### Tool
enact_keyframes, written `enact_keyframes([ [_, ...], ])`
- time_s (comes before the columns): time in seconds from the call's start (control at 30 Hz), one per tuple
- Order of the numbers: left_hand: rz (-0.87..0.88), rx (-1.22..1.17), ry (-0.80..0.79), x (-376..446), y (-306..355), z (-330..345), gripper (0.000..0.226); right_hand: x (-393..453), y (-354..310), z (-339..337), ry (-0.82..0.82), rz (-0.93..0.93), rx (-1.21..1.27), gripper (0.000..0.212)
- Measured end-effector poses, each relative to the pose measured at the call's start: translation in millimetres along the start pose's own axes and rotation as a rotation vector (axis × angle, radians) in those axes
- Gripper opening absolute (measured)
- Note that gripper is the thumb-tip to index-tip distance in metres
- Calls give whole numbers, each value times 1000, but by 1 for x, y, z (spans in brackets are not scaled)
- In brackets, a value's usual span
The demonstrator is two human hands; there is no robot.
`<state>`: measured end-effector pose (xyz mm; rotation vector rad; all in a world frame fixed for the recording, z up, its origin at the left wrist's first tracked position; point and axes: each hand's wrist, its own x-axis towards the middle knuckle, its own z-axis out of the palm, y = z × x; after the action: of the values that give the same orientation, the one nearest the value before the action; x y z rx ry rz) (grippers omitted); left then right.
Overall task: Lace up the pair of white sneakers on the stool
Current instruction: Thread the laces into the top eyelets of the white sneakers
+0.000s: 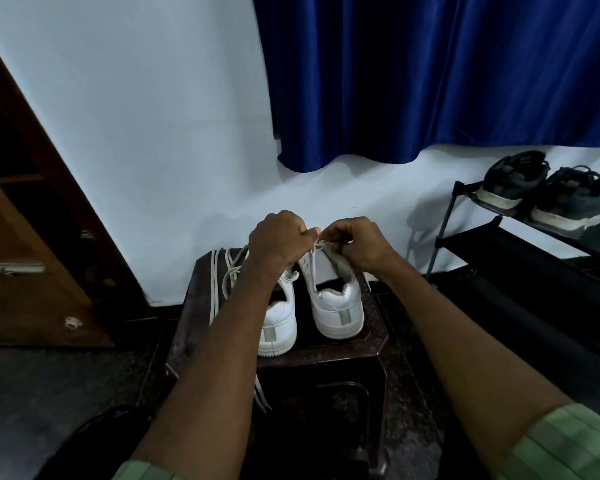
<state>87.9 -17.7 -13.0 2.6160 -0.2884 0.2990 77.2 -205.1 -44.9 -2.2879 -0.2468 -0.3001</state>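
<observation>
Two white sneakers stand heel-toward-me on a dark brown stool [374, 344]. The right sneaker [336, 306] has its lace [321, 244] drawn up over the front, where both hands meet. My left hand [279, 237] pinches one part of that lace and my right hand [357, 242] pinches another, fingers curled, knuckles almost touching. The left sneaker [279, 323] is partly hidden under my left forearm. A loose white lace [231, 271] lies across its front and trails over the stool's left edge.
A black shoe rack [520, 244] with a pair of dark sandals [541, 192] stands at the right. A blue curtain [430, 74] hangs on the white wall behind. A wooden door [25, 244] stands at the left. A dark object [94, 441] lies on the floor near me.
</observation>
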Motion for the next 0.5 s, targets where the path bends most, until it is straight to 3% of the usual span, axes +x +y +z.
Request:
enact_keyframes([
  [0.23, 57, 142, 63, -3, -3, -6, 29, -2, -3, 1, 9, 41, 23, 34],
  [0.3, 69, 76, 75, 0, -2, -3, 28, -1, -2, 3, 17, 46, 17, 31],
  [0.33, 63, -52, 67, 2, -1, -1, 29, -1, -1, 4, 24, 52, 9, 30],
  [0.43, -43, -733, -48, 2, 9, 2, 32, 1, 0, 6, 33, 91, 29, 24],
  [0.5, -82, -852, -81, 2, 14, 4, 33, 1, 2, 7, 30, 115, 81, 22],
])
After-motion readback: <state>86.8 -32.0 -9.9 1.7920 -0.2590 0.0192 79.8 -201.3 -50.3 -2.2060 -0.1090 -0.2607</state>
